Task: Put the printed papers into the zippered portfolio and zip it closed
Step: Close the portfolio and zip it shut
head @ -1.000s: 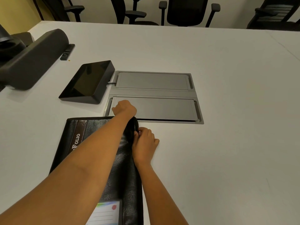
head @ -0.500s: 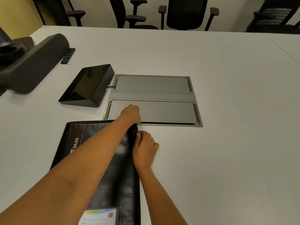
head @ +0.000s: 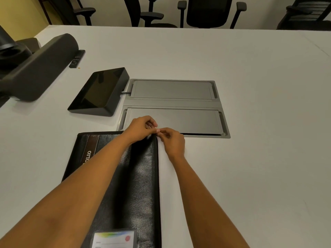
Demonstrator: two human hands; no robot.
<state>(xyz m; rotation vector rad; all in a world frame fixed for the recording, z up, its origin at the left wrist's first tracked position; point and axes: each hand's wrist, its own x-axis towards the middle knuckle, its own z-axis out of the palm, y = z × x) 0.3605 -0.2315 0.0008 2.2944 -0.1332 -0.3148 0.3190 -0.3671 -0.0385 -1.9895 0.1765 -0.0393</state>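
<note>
A black leather zippered portfolio point(head: 141, 179) lies shut on the white table in front of me, with a brown strip lettered "OLIO" near its left side and a card window point(head: 114, 238) at its near end. No printed papers are visible. My left hand point(head: 141, 126) rests at the portfolio's far right corner with fingers curled. My right hand point(head: 172, 142) sits just right of that corner, its fingertips pinched together and touching the left hand's fingers. Whatever they pinch, possibly the zipper pull, is too small to make out.
Just beyond the hands a grey metal cable hatch point(head: 173, 108) is set into the table. A black tilted touch panel point(head: 100, 92) stands left of it. A long dark speaker bar point(head: 41, 67) and a small remote point(head: 77, 59) lie at far left. Office chairs point(head: 207, 13) line the far edge.
My right hand has slid forward along the portfolio's right edge to its far corner and now meets my left hand. The left hand shifted slightly right.
</note>
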